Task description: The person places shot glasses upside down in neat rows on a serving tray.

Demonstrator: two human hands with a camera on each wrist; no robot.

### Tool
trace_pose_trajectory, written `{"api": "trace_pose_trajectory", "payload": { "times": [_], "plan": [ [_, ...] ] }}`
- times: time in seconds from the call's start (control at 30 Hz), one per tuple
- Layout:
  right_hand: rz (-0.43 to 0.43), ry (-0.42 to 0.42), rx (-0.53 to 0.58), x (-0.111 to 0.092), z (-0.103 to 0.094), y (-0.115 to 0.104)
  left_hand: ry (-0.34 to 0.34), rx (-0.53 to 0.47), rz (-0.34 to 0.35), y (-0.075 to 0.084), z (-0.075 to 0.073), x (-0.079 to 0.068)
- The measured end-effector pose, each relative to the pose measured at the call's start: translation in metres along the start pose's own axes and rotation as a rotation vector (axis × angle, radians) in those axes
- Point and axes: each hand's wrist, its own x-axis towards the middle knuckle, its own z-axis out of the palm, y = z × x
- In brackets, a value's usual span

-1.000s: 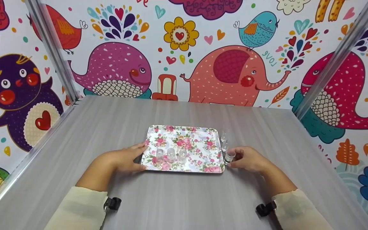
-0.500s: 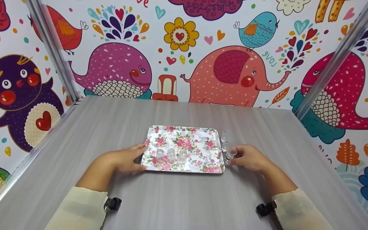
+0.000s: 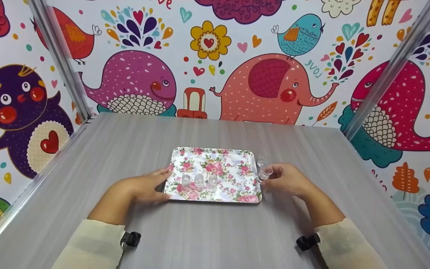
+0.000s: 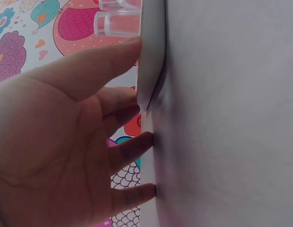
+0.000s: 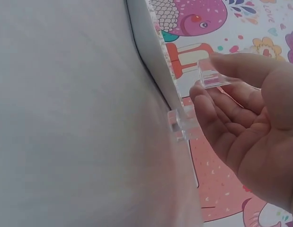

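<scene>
Now clear of the tabletop (image 3: pixel 207 231): one small cup (image 3: pixel 265 173)

My right hand (image 3: pixel 289 180), thumb and fingers pinching it, has raised it just right of the tray (image 3: pixel 233 170). My left hand (image 3: pixel 146 187), fingers spread, touches the tray's left edge. Three cups (image 3: pixel 199 181) stand on the tray; I judge mine picked up, unplaced.

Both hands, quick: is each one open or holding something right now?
Left hand: open, touching the edge of the flowered tray.
Right hand: closed, pinching a small clear cup.
</scene>
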Motion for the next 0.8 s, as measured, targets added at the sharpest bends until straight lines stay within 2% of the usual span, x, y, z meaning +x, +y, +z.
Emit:
{"api": "trace_pose_trajectory", "payload": {
  "times": [0.17,0.5,0.8],
  "plan": [
    [-0.007,0.008,0.003,0.005,0.001,-0.013,-0.005,-0.005,-0.005,-0.001,0.001,0.002],
    [-0.045,-0.033,0.057,0.014,0.012,-0.041,-0.016,0.007,-0.01,0.0,-0.002,0.0],
    [-0.082,-0.076,0.098,0.024,0.028,-0.066,-0.018,-0.001,-0.052,0.002,-0.001,0.0]
  ]
}}
